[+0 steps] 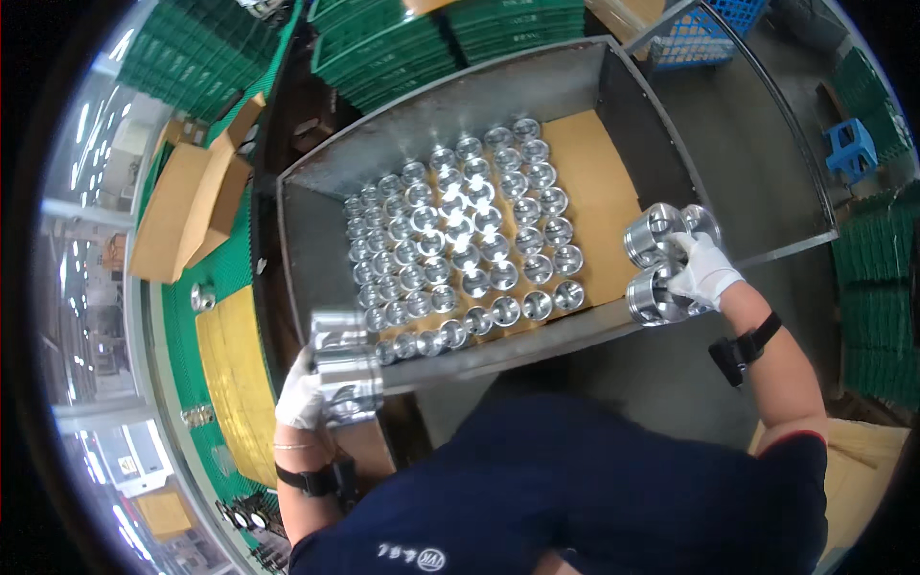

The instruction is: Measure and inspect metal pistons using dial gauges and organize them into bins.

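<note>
My left hand (300,391), in a white glove, is closed on shiny metal pistons (345,371) in front of the near left corner of a grey metal bin (297,240). They look stacked end to end. Over at the bin's right side, my gloved right hand (706,270) grips several more pistons (654,235), its fingers between them. Some of these are partly hidden by the hand. Inside the bin, many pistons (460,228) stand in rows on a brown cardboard sheet (596,182), which shows bare along the right.
Green crates (383,48) are stacked behind the bin. To the left, a green-topped bench (182,326) carries an open cardboard box (192,211), a yellow sheet (235,374) and a lone piston (202,297). A metal rail (776,86) curves at right, near a blue stool (851,146).
</note>
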`<state>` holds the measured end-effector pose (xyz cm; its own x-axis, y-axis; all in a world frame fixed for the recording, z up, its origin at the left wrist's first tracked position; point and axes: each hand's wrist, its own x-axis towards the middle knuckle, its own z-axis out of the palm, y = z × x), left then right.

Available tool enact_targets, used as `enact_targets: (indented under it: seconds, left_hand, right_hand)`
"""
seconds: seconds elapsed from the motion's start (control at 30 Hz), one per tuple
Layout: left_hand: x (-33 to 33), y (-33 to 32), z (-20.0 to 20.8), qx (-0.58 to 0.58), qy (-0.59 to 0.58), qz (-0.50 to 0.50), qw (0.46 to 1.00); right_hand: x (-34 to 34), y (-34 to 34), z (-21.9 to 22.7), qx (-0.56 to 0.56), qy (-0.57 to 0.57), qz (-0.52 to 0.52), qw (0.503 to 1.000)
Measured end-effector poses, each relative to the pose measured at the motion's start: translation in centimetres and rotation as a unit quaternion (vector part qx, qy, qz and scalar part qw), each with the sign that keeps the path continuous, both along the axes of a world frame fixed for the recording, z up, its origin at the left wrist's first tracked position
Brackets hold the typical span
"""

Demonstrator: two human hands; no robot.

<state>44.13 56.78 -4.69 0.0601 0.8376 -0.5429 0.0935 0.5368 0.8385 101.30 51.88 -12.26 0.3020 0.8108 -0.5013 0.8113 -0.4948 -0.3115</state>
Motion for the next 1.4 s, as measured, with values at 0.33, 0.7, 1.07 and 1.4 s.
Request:
enact_targets:
  seconds: [0.33,0.7,1.07,1.4]
  left_hand:
    - [24.0,20.1,-12.5,0.086,0.192,-0.285,0.935]
    - [47.6,36.9,-25.3,0.161,0.408,-0.426,0.791]
    - [60.4,42.2,-44.4,0.127,0.475,-0.484,0.724]
    - [60.4,38.6,-52.9,0.273,0.492,-0.467,0.683]
  right_hand:
    - [6.6,11.7,-12.4,-0.189,0.035,0.063,0.979]
    - [7.9,18.6,-35.7,-0.169,0.081,-0.009,0.982]
    - [5.3,16.0,-44.4,-0.222,0.060,-0.021,0.973]
    - [11.4,27.8,-38.9,-0.218,0.119,-0.084,0.965]
